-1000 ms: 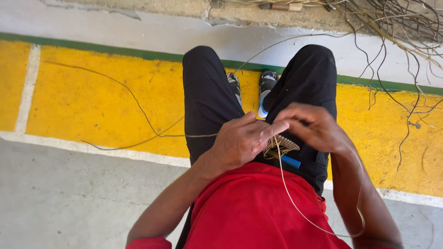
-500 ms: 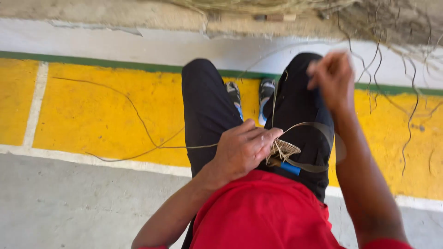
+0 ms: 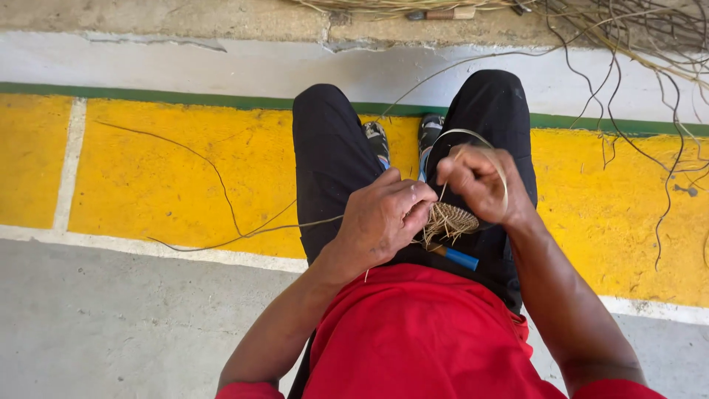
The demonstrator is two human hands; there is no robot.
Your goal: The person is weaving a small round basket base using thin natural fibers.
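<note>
Straw-coloured woven disc [image 3: 452,219], small and round, pinched between both hands, right above the lap. Left hand [image 3: 382,220] curled over the near edge of the disc, fingers bent tight, thumb side pressed on the weave. Right hand [image 3: 481,181] just past the disc, closed on a thin pale strand [image 3: 504,179]. Strand looped up and around that hand in a curve, then back down to the weave. Loose stubby ends poking out under the disc, toward the left hand. Blue handle [image 3: 459,258] just under the disc, below and between the hands, lying on the black trousers [image 3: 332,159]. Red shirt [image 3: 413,340] under both forearms. Long thin twig [image 3: 244,235] trailing away from the left hand, out to the left side, over the yellow painted floor [image 3: 155,170]. Two shoes [image 3: 378,139] beyond the hands, between the knees. Tangle of dry twigs [image 3: 642,44] far past the right hand, up by the wall. Wooden-handled tool [image 3: 443,13] lying up there too, well apart from both hands. Grey concrete [image 3: 111,325] down on the left-hand side.
</note>
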